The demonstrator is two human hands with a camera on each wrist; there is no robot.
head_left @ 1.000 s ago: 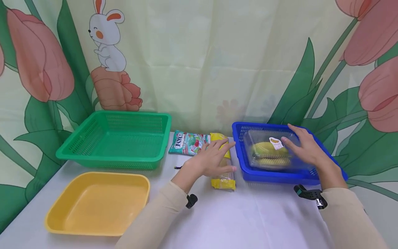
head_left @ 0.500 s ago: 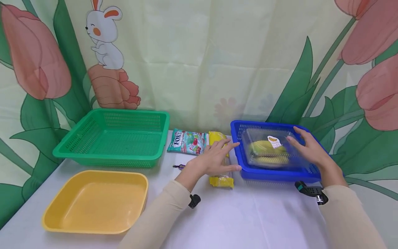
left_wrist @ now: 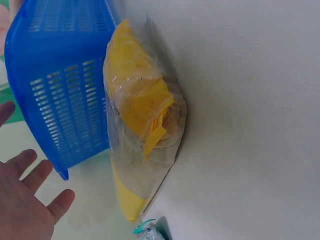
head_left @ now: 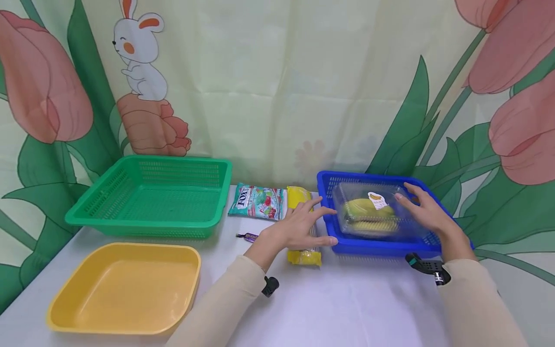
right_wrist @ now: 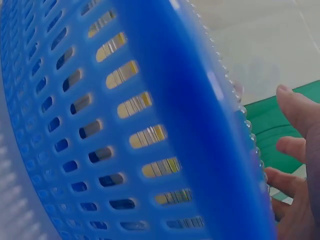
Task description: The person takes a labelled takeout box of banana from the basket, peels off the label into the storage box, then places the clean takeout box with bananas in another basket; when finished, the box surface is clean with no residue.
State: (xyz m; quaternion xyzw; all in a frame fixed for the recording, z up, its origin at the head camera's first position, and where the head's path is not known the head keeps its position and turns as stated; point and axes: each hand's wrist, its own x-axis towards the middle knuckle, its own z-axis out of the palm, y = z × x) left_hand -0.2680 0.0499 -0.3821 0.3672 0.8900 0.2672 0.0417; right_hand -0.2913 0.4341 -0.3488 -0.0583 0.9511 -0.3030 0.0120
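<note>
The clear box [head_left: 368,214] looks glossy plastic, the blue basket [head_left: 373,247] smooth plastic, the backdrop [head_left: 243,96] creased cloth

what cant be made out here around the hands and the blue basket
Head view: the middle of the yellow-ended packet, hidden by the left hand.
Head view: the right end of the purple candy, hidden by that hand.
Head view: the print on the banana sticker, too small.
Right wrist view: most of the fruit, behind the blue basket.
Left wrist view: part of the left hand, cut off by the left edge.
</note>
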